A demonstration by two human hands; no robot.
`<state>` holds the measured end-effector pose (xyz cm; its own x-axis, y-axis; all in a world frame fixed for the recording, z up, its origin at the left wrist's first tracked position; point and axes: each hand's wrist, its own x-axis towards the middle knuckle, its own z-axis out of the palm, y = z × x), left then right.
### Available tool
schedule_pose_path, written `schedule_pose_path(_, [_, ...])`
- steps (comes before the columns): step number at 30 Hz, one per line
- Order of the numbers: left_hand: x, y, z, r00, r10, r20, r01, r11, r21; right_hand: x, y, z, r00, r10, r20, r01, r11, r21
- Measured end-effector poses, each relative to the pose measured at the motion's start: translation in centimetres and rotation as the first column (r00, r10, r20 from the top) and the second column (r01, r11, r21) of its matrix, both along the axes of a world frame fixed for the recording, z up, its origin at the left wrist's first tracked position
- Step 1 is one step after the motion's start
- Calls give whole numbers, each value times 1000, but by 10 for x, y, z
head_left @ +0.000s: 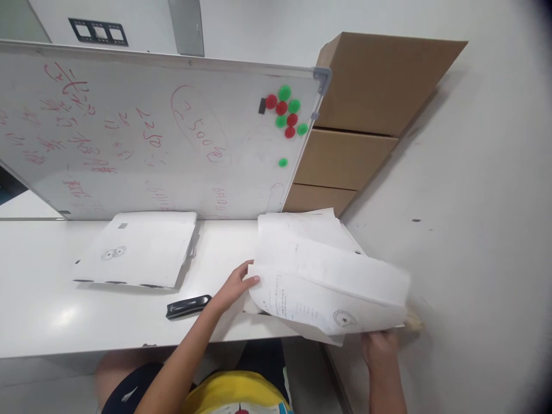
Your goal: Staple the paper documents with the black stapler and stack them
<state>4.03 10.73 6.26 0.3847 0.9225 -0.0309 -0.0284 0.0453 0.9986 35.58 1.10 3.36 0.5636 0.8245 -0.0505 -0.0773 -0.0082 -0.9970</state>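
My left hand [235, 286] pinches the left edge of a loose sheaf of white printed papers [328, 282] at the right end of the white table [38, 310]. My right hand [382, 345] is under the sheaf's near right corner, fingers hidden by the paper and blurred. The top sheets are lifted and curled; one carries a round stamp and printed text. A black stapler [188, 306] lies just left of my left wrist. A second, neat stack of papers [138, 256] lies further left on the table.
A whiteboard [142, 132] with red writing leans behind the table, with red and green magnets [287, 112] near its upper right corner. Stacked cardboard boxes [366, 109] stand against the white wall on the right. My lap and yellow shirt show below the table edge.
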Motion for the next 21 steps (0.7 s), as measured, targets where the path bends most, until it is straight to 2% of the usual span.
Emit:
schedule_pose_path(3, [-8,-13,12,999,-4,-32,6,998,55,7,15,-20,997,-75,-31,77,995,56])
schedule_pose_path(5, [-12,-20,20,992,87,-89,-69,979,190,12,9,-23,999,-37,-25,39,998,51])
schedule_pose_path(7, [-16,-24,27,970,208,-127,-146,913,380,14,2,-21,1000,-8,-2,8,999,32])
schedule_pose_path(9, [-19,-24,30,941,321,-107,-215,812,543,12,0,-17,1000,-23,13,22,999,42])
schedule_pose_path(11, [-21,-22,28,919,392,-37,-291,740,607,8,4,-13,998,-43,36,41,997,72])
schedule_pose_path(13, [-22,-18,21,908,418,36,-364,742,563,1,12,-12,998,-22,61,15,994,109])
schedule_pose_path(17, [-22,-15,6,918,375,128,-394,832,390,-15,28,-13,999,-16,33,9,979,201])
schedule_pose_path(19, [-22,-16,3,926,365,97,-375,853,363,-22,33,-14,998,-60,-5,59,972,229])
schedule_pose_path(21, [-23,-17,3,920,392,1,-365,855,369,-26,36,-16,997,-69,-22,72,965,252])
